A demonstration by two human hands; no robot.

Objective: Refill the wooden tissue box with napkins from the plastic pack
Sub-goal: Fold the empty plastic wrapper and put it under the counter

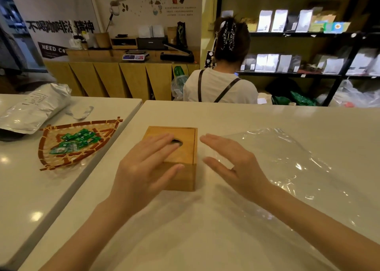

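Left hand (144,168) flat, spread on wooden tissue box (181,157); right hand (232,163) open, empty, hovering beside it over plastic pack (298,168), mid-desk (205,229).

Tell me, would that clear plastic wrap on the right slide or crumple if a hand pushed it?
The plastic wrap looks thin, wrinkled and limp, so it would probably bunch up rather than slide as one sheet. It seems empty, so likely very light. The glossy table under it may let it skid a little.

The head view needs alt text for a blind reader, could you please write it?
A left hand rests flat on a closed wooden tissue box on a white table; the open right hand hovers beside it, over an empty clear plastic pack.
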